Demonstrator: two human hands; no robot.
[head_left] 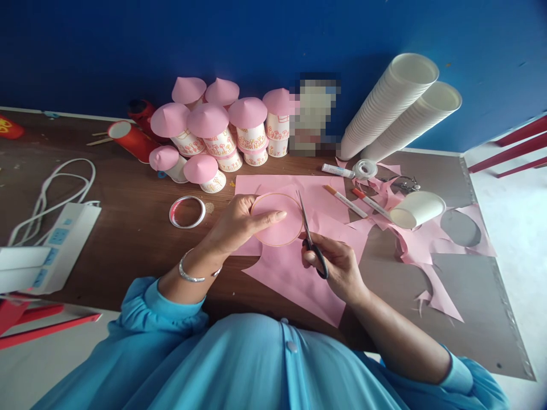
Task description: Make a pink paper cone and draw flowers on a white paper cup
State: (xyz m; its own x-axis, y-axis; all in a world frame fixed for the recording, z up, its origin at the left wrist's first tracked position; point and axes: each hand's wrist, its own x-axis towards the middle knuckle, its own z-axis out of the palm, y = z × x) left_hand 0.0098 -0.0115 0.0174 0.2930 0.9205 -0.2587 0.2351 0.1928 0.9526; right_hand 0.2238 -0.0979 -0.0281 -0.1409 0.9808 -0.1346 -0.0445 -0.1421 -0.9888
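Note:
My left hand (243,223) pinches a pink paper circle (276,232) with an orange line round its rim, thumb flat on top. In my right hand (337,263) are black-handled scissors (317,254), their blades pointing away from me along the circle's right edge. Whether the blades are apart is hard to see. Beneath the circle lies a pink paper sheet (299,282) with a curved cut edge, over another pink sheet (252,185) on the table.
Several paper cups with pink cone roofs (209,121) stand near the blue wall. Tall cup stacks (387,108) lean at right. Markers (345,201), a tape roll (365,169), a lying cup (417,209) and paper scraps (440,290) lie rightward; a tape ring (187,212) and power strip (64,245) leftward.

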